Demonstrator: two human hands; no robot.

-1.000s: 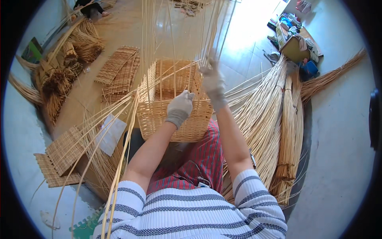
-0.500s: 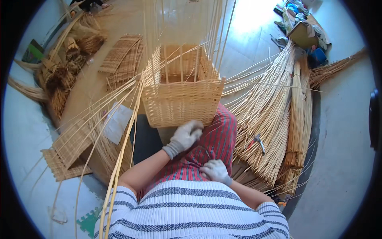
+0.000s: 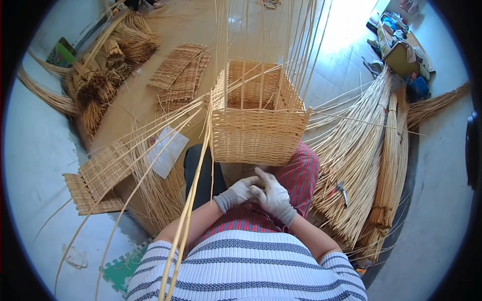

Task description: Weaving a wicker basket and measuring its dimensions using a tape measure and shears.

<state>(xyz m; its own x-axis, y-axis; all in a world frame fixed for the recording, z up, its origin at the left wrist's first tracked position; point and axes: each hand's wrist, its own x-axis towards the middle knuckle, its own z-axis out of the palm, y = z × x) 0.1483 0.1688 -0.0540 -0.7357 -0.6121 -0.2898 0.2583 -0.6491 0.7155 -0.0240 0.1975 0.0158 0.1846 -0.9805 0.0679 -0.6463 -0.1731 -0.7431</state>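
Observation:
In front of my lap is a woven wicker basket (image 3: 258, 136), its bottom toward my knees and tall upright stakes (image 3: 301, 50) rising from its rim. Long loose canes (image 3: 185, 220) trail from its left corner past my left arm. My left hand (image 3: 240, 192) and my right hand (image 3: 276, 196), both in pale grey work gloves, meet above my lap just below the basket. They touch each other but not the basket. My right hand's fingers are stretched out, its thumb apart. The left fingertips are hidden behind the right hand, so their grip does not show.
Woven mats (image 3: 183, 75) lie beyond the basket, with more panels (image 3: 103, 175) at the left. Wicker bundles (image 3: 103, 75) lie against the left wall. To my right spreads a fan of canes (image 3: 346, 160) with red-handled pruning shears (image 3: 341, 193) on it, beside a tied bundle (image 3: 386, 165).
My right hand has come up from my lap to meet my left, which has drawn slightly lower, away from the basket's bottom edge. The whole view has shifted, moving the scene rightward.

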